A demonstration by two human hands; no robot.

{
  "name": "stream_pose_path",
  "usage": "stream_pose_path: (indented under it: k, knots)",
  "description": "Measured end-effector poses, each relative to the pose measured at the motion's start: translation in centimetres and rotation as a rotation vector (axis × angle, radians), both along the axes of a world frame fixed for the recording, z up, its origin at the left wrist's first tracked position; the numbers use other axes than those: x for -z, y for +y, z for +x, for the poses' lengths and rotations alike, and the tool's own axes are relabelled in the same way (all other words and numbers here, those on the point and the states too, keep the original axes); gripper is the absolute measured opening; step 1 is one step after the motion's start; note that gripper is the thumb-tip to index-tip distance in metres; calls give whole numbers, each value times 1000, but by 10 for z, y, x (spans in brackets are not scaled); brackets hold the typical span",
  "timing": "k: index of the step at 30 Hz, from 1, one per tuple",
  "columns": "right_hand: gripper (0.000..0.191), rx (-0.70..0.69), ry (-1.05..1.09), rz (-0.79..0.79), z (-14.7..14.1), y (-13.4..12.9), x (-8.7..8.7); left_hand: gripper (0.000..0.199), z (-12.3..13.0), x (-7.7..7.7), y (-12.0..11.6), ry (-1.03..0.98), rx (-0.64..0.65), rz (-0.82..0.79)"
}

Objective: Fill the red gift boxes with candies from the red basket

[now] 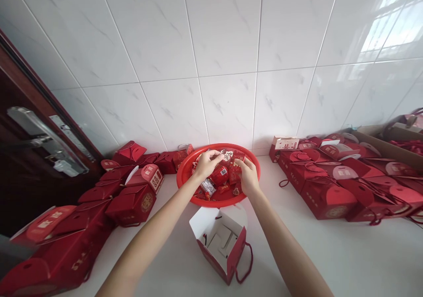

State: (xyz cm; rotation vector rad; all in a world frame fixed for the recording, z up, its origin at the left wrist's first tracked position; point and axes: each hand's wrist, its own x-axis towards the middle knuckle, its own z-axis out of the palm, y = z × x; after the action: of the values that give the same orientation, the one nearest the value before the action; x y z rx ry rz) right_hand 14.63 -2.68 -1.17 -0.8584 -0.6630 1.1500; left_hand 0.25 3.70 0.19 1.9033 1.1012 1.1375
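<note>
Over a red plastic basket (185,196) of wrapped sweets, both of my hands are at work. My left hand (207,163) has its thumb and fingertips pinched together beside a white printed packet (227,156); what it grips is too small to tell. At the basket's right side my right hand (248,176) is closed at the fingertips, touching the area of a red packet (234,174); whether it grips that packet is unclear. A round red wrapped piece (220,175) lies between the hands. Nearer me stands an open red gift box (220,253), white inside, with a cord handle.
Closed red gift boxes line the left side (132,202) and the right side (327,198) of the white tabletop (172,261). A cardboard carton (380,145) is at far right. Behind is a tiled wall (228,107), and a dark door with a metal handle (49,140) stands left.
</note>
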Motion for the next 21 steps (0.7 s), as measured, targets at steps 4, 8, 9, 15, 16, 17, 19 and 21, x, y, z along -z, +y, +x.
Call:
stream_pose_path:
  k: [4,8,9,15,16,17,19,21]
  knots:
    - [18,-21,2,-10,1,0,0,39,2,1,-4,-58,22,-53]
    - [18,-34,8,-9,1,0,0,38,2,1,-7,-95,28,-81]
    - [18,-34,7,-6,1,0,0,37,2,1,-7,-93,31,-86]
    - [17,-28,-4,-5,1,-1,0,35,2,4,-6,-148,115,-141]
    - [18,-32,-9,-3,1,-1,0,35,2,4,-6,-161,130,-153]
    - [18,-33,-14,0,1,-1,1,35,1,4,-6,-172,142,-170]
    - [18,-33,-21,7,0,0,1,36,1,4,-7,-197,158,-215]
    - [16,-30,-12,3,0,0,1,41,1,4,-7,-214,171,-252]
